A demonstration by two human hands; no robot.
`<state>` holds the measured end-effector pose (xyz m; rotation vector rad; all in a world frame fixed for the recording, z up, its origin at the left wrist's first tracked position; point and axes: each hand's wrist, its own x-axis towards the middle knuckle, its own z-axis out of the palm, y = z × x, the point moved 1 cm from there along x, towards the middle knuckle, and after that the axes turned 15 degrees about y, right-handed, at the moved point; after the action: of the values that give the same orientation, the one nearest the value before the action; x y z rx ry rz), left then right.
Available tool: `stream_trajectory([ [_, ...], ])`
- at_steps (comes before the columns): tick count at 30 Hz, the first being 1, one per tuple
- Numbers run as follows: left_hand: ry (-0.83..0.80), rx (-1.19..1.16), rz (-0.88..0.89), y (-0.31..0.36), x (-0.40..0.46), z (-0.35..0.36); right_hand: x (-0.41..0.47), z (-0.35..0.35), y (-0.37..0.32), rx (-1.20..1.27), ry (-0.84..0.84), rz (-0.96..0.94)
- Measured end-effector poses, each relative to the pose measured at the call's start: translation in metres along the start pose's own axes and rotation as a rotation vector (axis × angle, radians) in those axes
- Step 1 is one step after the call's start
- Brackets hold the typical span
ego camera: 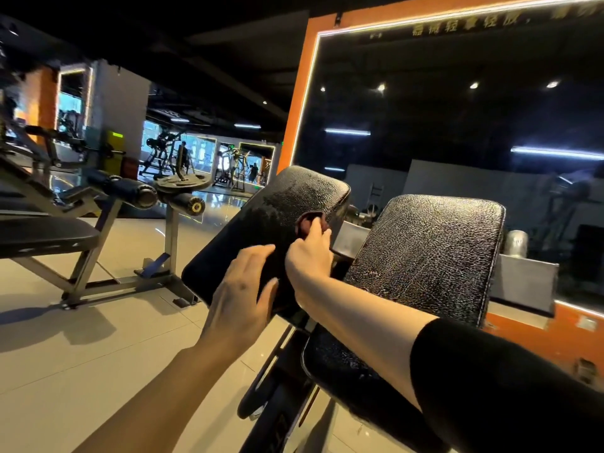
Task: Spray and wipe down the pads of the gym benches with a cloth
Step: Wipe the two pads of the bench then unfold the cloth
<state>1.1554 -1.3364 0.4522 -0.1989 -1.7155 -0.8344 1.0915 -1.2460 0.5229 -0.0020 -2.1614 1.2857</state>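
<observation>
Two black pads side by side on one bench frame: left pad (261, 230), tilted, sheened with wet droplets across its upper face; right pad (425, 256), upright and crackle-textured, standing just beside it with a narrow gap between. Lying below the right pad, a third black seat pad (343, 371), partly covered by the right forearm in a black sleeve (506, 387). Right hand (310, 256) pinching a small dark reddish cloth (309, 223) between fingertips and thumb, pressing it against the left pad near that pad's right edge. Left hand (243, 295) spread flat, fingers wide, resting on the lower part of the same pad and gripping nothing. Standing behind both pads, a large mirror (457, 119) in an orange frame (295, 103) edged with a strip of light, reflecting ceiling lamps and grey equipment. Occupying the left side, another bench (49, 237) with a black pad on a grey steel frame, carrying foam rollers (143, 196) at its near end. Sitting just beyond the rollers, a weight plate (183, 183) on a post. Spreading underneath, pale glossy floor tiles (81, 354). Showing far back, more machines and distant figures, too small to detail.
</observation>
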Motion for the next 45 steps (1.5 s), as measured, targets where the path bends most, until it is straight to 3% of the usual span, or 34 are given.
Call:
stream_trajectory([
  [2, 0.035, -0.132, -0.069, 0.013, 0.014, 0.006, 0.0, -0.006, -0.004, 0.003, -0.082, -0.001],
  [8, -0.368, -0.136, -0.086, 0.031, 0.054, 0.05, 0.02, -0.049, -0.013, 0.088, -0.397, -0.039],
  [11, -0.353, 0.137, 0.086, 0.033, 0.053, 0.068, 0.038, -0.084, -0.016, -0.238, -0.317, -0.267],
  [15, -0.343, 0.69, 0.529, 0.038, 0.053, 0.085, 0.031, -0.151, -0.015, -0.778, -0.133, -0.809],
  [17, -0.39, 0.811, 0.651, 0.033, 0.056, 0.092, 0.021, -0.178, -0.001, -0.967, -0.163, -0.932],
  [20, -0.389, 0.816, 0.735, 0.024, 0.063, 0.112, 0.012, -0.206, 0.023, -1.032, -0.199, -0.909],
  [23, -0.373, 0.926, 0.959, 0.028, 0.081, 0.135, 0.015, -0.21, 0.035, -1.001, -0.181, -0.926],
  [27, -0.344, 0.77, 1.069, 0.043, 0.112, 0.145, 0.029, -0.206, 0.039, -0.954, -0.156, -0.941],
  [30, -0.341, 0.748, 1.067, 0.053, 0.121, 0.151, 0.032, -0.207, 0.043, -0.94, -0.163, -0.957],
  [33, -0.31, 0.88, 1.086, 0.052, 0.118, 0.15, 0.033, -0.208, 0.044, -0.892, -0.148, -0.968],
  [36, -0.355, 0.959, 0.976, 0.032, 0.101, 0.133, 0.034, -0.21, 0.047, -0.879, -0.156, -0.98],
  [41, -0.459, 0.873, 1.139, 0.03, 0.1, 0.111, 0.029, -0.207, 0.048, -0.95, -0.281, -1.073],
  [45, -0.396, 0.98, 1.08, 0.056, 0.128, 0.142, 0.032, -0.206, 0.047, -0.98, -0.294, -1.066],
])
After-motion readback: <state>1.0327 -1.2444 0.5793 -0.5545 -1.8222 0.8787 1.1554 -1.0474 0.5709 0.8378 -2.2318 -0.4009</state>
